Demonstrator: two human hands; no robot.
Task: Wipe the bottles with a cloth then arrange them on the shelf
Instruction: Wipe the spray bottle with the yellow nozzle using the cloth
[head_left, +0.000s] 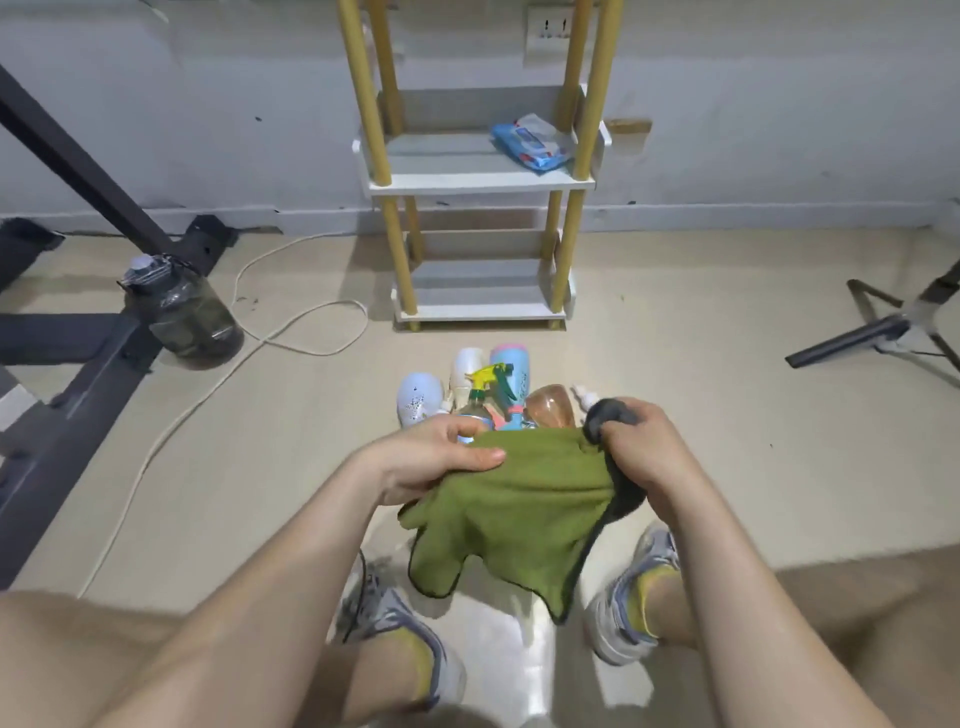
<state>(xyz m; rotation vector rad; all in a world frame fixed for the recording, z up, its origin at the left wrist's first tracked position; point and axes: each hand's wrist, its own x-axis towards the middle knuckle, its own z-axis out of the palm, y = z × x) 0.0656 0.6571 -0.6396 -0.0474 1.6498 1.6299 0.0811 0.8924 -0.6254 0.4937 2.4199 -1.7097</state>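
Both hands hold a green microfibre cloth with a dark grey underside (519, 509) above the beige floor (701, 395), between the person's knees. The left hand (436, 457) pinches its upper edge, thumb flat on top and fingers curled beneath. The right hand (641, 449) is closed tight round a bunched grey corner. The cloth hangs slack. Just behind it a cluster of bottles stands on the floor: a clear spray bottle with a yellow-green trigger (488, 382), a pale blue bottle with a pink band (511, 358), a plain white bottle (467, 364), a speckled white bottle (418, 397) and an amber transparent bottle (550, 408). The cloth hides the spray bottle's base, so it may be touching the left fingers; I cannot tell. Further back, against the wall, stands the white shelf unit with yellow posts (478, 179), with a blue wipes packet (532, 143) on its upper tier
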